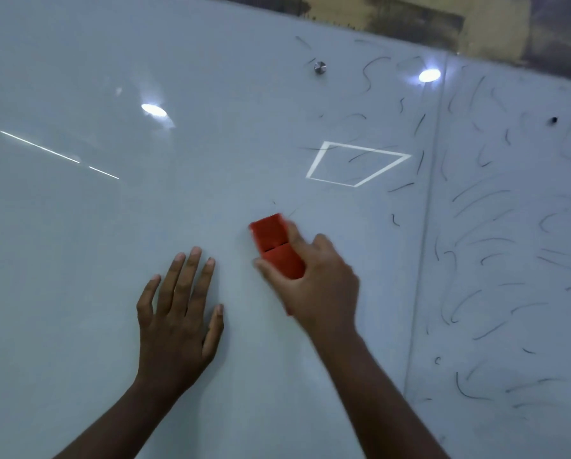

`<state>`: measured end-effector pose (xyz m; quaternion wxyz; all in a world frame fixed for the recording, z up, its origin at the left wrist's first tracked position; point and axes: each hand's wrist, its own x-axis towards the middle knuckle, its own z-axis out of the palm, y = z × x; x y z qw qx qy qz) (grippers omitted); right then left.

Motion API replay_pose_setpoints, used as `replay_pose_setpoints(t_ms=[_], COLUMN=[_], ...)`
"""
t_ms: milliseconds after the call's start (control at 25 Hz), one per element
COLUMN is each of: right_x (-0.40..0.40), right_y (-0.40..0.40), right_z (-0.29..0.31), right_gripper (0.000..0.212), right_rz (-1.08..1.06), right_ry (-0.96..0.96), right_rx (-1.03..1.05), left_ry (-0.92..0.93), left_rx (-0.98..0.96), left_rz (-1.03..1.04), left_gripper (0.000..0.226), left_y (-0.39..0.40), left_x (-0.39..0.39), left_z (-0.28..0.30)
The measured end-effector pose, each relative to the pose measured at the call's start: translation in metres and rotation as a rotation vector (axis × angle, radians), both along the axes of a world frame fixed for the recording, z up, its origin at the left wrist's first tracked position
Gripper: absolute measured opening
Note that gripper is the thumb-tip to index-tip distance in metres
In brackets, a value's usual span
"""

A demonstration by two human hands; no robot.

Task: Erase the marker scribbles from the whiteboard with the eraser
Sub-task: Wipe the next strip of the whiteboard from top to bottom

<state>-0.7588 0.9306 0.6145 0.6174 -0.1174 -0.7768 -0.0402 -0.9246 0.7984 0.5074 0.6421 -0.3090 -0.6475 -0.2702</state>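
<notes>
Right hand: your right hand point(320, 283) gripped the red eraser point(276, 245), thumb curled along its near left edge and the other fingers wrapped over its right side; the hand was blurred.
Eraser: it lay against the whiteboard point(79, 260), its far end sticking out beyond your fingertips, tilted up and to the left.
Left hand: your left hand point(178, 313) rested flat on the board just left of the eraser, fingers straight and slightly spread, thumb out toward your right hand, holding nothing.
Scribbles: the dark marker scribbles point(489, 233) lay mostly to the right of your right hand's fingers, thick across the right panel past the seam point(423, 260); a few thin strokes sat above the eraser's tip.
Beyond the fingertips: a round metal mount point(319, 67) sat well above the eraser, with bright light reflections point(357, 164) on the glossy surface.
</notes>
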Motion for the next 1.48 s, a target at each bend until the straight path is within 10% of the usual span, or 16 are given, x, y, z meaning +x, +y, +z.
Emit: replay_pose_setpoints(t_ms=[520, 1040, 1480], right_x=[0.030, -0.043, -0.006], right_y=[0.081, 0.018, 0.085], right_z=[0.047, 0.056, 0.129], right_gripper=[0.074, 0.062, 0.063], right_rz=[-0.101, 0.091, 0.011], right_ry=[0.515, 0.206, 0.667], right_rx=[-0.150, 0.569, 0.030], left_ry=[0.122, 0.111, 0.131], left_rx=[0.045, -0.001, 0.037], left_rz=[0.020, -0.021, -0.008], left_gripper=[0.070, 0.069, 0.066], left_y=[-0.021, -0.021, -0.018], left_x=[-0.032, -0.038, -0.035], left_z=[0.165, 0.162, 0.160])
